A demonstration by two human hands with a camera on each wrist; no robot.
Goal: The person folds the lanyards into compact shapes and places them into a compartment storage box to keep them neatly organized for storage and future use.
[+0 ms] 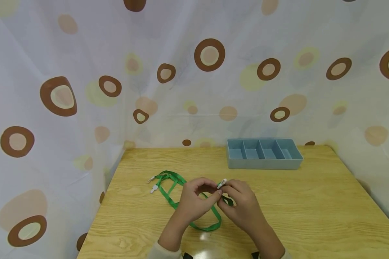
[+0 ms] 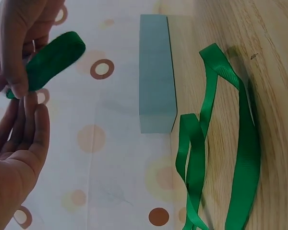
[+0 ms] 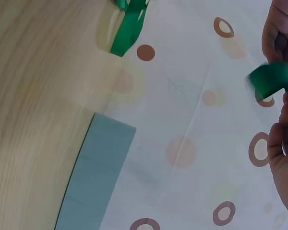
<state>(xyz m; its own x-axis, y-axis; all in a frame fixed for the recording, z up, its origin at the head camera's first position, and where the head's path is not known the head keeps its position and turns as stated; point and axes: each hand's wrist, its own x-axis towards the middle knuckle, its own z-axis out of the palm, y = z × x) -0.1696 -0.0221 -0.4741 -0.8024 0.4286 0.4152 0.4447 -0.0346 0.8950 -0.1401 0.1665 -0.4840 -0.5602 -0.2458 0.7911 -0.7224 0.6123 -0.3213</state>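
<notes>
In the head view, my left hand [image 1: 197,201] and right hand [image 1: 243,205] meet above the wooden table and pinch a folded green lanyard [image 1: 227,200] between them. Its white clip [image 1: 222,183] sticks up at the fingertips. The left wrist view shows the folded green strap [image 2: 57,57] as a flat loop by the right hand's fingers, while the left fingertips touch it from the other side. Fingers hide part of the strap. Below and to the left, more green lanyard [image 1: 165,194] lies loosely looped on the table, with white clips [image 1: 153,189] at its ends.
A blue-grey tray [image 1: 264,164] with several compartments stands at the table's back, right of centre. A white curtain with brown and beige circles [image 1: 209,54] hangs behind and along the sides of the wooden table [image 1: 311,216].
</notes>
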